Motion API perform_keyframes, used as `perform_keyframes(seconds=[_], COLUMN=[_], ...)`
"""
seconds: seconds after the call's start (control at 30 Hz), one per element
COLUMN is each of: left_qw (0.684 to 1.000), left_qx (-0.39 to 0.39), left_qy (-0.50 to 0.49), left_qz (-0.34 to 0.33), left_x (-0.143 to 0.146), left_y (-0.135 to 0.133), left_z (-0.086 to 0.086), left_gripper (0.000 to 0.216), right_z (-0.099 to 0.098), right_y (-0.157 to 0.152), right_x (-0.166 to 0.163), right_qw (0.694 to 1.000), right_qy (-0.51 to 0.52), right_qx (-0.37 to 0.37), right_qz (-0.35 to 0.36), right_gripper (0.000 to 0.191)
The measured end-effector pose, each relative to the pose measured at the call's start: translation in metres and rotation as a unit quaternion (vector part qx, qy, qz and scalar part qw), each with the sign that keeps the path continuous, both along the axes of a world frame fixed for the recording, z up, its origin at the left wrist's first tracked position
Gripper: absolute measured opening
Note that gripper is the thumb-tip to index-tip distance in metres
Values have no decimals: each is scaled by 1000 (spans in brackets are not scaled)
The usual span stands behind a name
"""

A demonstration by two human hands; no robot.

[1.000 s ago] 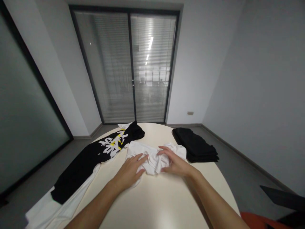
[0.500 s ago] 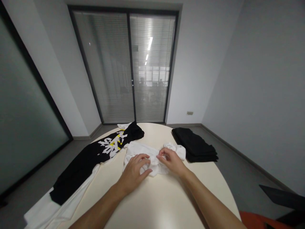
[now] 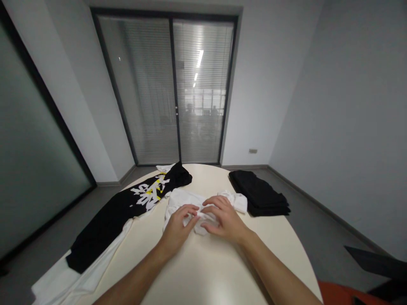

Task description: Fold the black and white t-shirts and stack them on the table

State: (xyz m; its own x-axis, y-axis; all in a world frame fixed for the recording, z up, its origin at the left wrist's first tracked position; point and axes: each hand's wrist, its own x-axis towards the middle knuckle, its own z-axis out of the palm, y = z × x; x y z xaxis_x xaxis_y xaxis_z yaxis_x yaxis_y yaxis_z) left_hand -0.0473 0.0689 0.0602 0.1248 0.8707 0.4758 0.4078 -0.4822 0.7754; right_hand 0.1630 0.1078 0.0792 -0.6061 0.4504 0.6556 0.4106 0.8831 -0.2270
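A crumpled white garment [image 3: 186, 197] lies on the table in front of me, bunched into loose folds. My left hand [image 3: 179, 224] is at its near left part, thumb and fingertips brought close together on the fabric. Over the middle of the cloth, my right hand [image 3: 224, 218] is curved, with its thumb apart from the fingers and the fingertips close to the left hand's. A bunched end of the white cloth [image 3: 239, 202] shows beyond the right hand. Both hands hide part of the garment, so its exact kind is unclear.
A round cream table [image 3: 203, 271] carries everything. On its left lies a black garment with a white and yellow print [image 3: 111, 216], over white cloth [image 3: 95, 271]. Folded black clothes [image 3: 259, 192] are stacked at the right. An orange seat [image 3: 337, 294] stands at the lower right.
My right hand has opened from a pinch and shifted slightly left over the white garment. My left thumb has moved up toward its fingers.
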Motion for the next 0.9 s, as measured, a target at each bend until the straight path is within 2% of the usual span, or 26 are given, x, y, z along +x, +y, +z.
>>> perform_keyframes(seconds=[0.1, 0.2, 0.33, 0.47, 0.53, 0.67, 0.77, 0.83, 0.9], left_qw=[999, 990, 952, 920, 916, 922, 940, 962, 984], left_qx=[6, -9, -90, -176, -187, -155, -135, -129, -129], left_qy=[42, 133, 259, 321, 339, 345, 296, 221, 113], left_qz=[3, 53, 136, 137, 109, 86, 103, 90, 54], left_x=[-3, -13, -28, -32, -30, -29, -32, -34, -34], left_y=[-2, -1, -1, -6, -9, -9, -1, 7, 14], left_z=[4, 8, 10, 12, 13, 16, 13, 8, 2], left_gripper=[12, 23, 54, 74, 65, 18, 8, 12, 18], right_z=[-1, -3, -9, -11, -12, -16, -19, -20, -20], right_y=[0, 8, 29, 47, 53, 61, 64, 63, 59], right_x=[-4, 0, 21, 47, 60, 76, 79, 75, 67], right_qw=[1000, 986, 917, 855, 836, 803, 803, 825, 862], right_qy=[21, 108, 280, 399, 422, 455, 459, 436, 382], right_qx=[-17, -103, -229, -250, -250, -256, -247, -225, -197], right_qz=[-13, -81, -166, -216, -247, -286, -288, -279, -268], right_gripper=[13, 22, 40, 52, 54, 54, 51, 48, 43])
